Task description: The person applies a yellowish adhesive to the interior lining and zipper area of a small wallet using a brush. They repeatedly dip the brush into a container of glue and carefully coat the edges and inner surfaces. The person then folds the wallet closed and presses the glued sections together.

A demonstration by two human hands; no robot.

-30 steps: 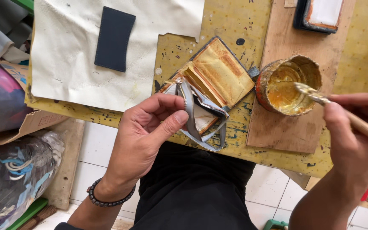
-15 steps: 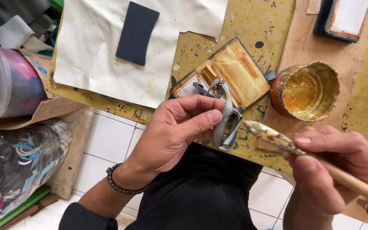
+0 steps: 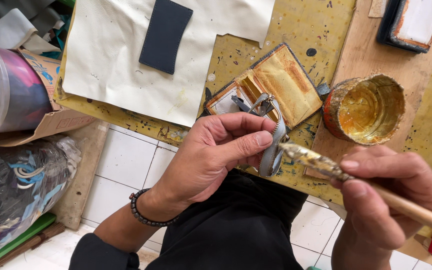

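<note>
A: What surface and room are shown?

B: A yellow, paint-spattered worktop [image 3: 321, 25] is seen from above, with white floor tiles [image 3: 126, 165] beneath its edge. A wooden board [image 3: 356, 65] is laid on the right part of it. A cream sheet of leather [image 3: 111, 60] is spread at the upper left, and a dark blue rectangular leather piece [image 3: 165, 35] is laid flat on it. To the left, a clear plastic tub [image 3: 6, 90], a cardboard box [image 3: 51, 120] and a plastic bag of scraps [image 3: 16, 185] are seen.

A: What is held?

B: A grey zipper strip [image 3: 275, 145], looped and toothed along its edge, is pinched between thumb and fingers of the left hand [image 3: 216, 155], just in front of the worktop's near edge. A beaded bracelet [image 3: 148, 215] is worn on that wrist. A wooden-handled brush [image 3: 346, 175], its bristles thick with amber glue, is gripped in the closed fingers of the right hand [image 3: 391, 195]; its tip is held just beside the zipper.

A: What lies nearby?

B: An open wallet [image 3: 281, 85], glossy with yellow glue inside, is laid behind the zipper. A rusty round tin of glue [image 3: 366, 107] is set on the board to its right.
</note>
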